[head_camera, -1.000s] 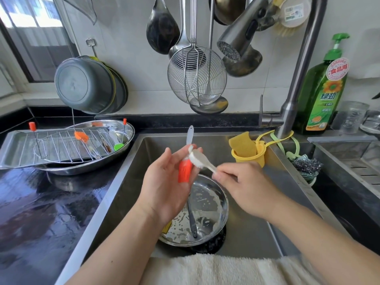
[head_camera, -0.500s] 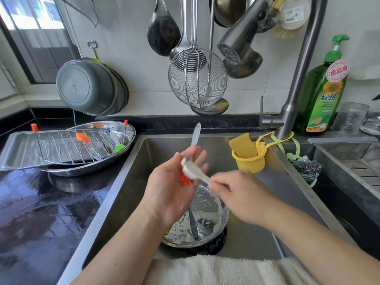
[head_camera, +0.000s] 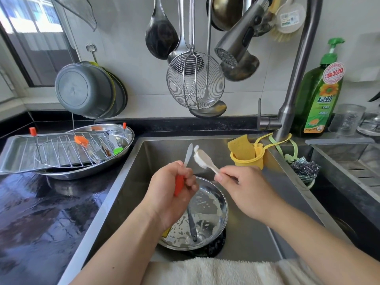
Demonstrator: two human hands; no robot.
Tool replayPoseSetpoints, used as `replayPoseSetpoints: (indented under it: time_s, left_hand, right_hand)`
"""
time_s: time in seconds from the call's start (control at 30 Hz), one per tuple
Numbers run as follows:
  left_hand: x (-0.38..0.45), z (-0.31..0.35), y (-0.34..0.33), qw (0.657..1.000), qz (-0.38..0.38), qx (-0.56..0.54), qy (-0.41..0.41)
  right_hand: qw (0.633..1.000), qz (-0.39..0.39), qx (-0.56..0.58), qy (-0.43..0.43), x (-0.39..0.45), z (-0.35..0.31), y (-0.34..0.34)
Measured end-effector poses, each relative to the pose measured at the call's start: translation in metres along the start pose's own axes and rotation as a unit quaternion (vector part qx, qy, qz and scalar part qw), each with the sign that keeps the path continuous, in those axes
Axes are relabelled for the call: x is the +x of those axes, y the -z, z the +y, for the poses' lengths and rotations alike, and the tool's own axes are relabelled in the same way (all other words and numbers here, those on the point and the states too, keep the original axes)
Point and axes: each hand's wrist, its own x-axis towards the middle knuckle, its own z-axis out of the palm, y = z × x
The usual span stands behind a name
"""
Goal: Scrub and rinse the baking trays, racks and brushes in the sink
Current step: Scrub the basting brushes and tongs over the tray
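White-bristled scrubbing brush lifted off left palm since prior frame, now just beside translucent handle tip, right hand pinching its beige handle, left hand curled round orange silicone basting brush, batter-smeared round steel pan below in steel sink, wire rack on rectangular steel tray far left on counter.
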Motion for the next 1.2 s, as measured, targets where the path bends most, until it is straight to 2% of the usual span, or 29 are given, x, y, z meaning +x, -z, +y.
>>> replayPoseSetpoints:
  time_s: [0.1, 0.23, 0.4, 0.6, 0.9, 1.07, 1.13, 1.2]
  left_hand:
    - [0.000, -0.001, -0.001, 1.000, 0.002, -0.017, 0.010]
    - [-0.010, 0.003, -0.010, 0.996, -0.013, -0.083, 0.035]
    - [-0.009, 0.000, -0.013, 0.993, -0.046, -0.107, 0.026]
    - [-0.008, 0.004, -0.004, 0.993, -0.047, -0.104, 0.020]
    - [-0.005, 0.002, -0.004, 0.991, -0.085, -0.100, -0.004]
    - [-0.005, 0.005, 0.000, 0.991, -0.100, -0.084, 0.003]
    - [-0.005, 0.006, 0.000, 0.990, -0.099, -0.101, 0.018]
    - [-0.004, 0.005, 0.000, 0.987, -0.091, -0.127, 0.024]
  right_hand:
    - [0.999, -0.030, 0.014, 0.036, -0.002, -0.006, -0.001]
    - [0.991, -0.111, -0.050, 0.065, -0.007, -0.018, -0.010]
    - [0.996, -0.063, -0.053, 0.019, -0.005, -0.023, -0.012]
    - [0.985, -0.158, -0.045, 0.044, -0.009, -0.028, -0.009]
    - [0.980, -0.189, -0.015, 0.060, -0.009, -0.028, -0.001]
    - [0.969, -0.233, -0.015, 0.080, -0.011, -0.031, 0.005]
    - [0.976, -0.202, 0.002, 0.077, -0.012, -0.030, 0.005]
    - [0.991, -0.114, 0.015, 0.064, -0.010, -0.026, 0.004]
